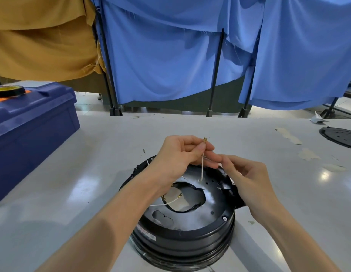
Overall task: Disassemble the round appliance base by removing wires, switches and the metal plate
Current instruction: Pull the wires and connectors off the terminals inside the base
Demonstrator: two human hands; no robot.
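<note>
Fingers of my left hand (178, 156) are curled, thumb and forefinger pinching a thin cream wire (202, 168) just below its small brass terminal (205, 139). The wire runs straight down from the pinch into a small hole in the plate beneath. My right hand (249, 175) comes in from the right, its other fingers loosely curled. Its thumb and forefinger reach to the left hand's fingertips, and I cannot tell whether they grip the wire or only touch.

Nearest me, under both hands, a round black appliance base (190, 244) sits on a pale grey glossy table (72, 173). A dark glossy metal plate (213, 203) with a large central opening lies on top of the base. A second cream wire (166, 202) with a ring terminal lies across that opening.

Further back, a tiny metal hook (144, 151) lies on the table just beyond the base. At the left stands a blue plastic toolbox (33, 124), lid closed, with a black-and-yellow roll of tape (8, 89) on top. At the far right edge lies a flat black perforated disc (341, 137), with torn scraps of pale tape (288, 135) stuck to the table near it.

Beyond the table, blue cloth curtains (170, 55) hang on black poles, with a mustard cloth (43, 46) on the left.
</note>
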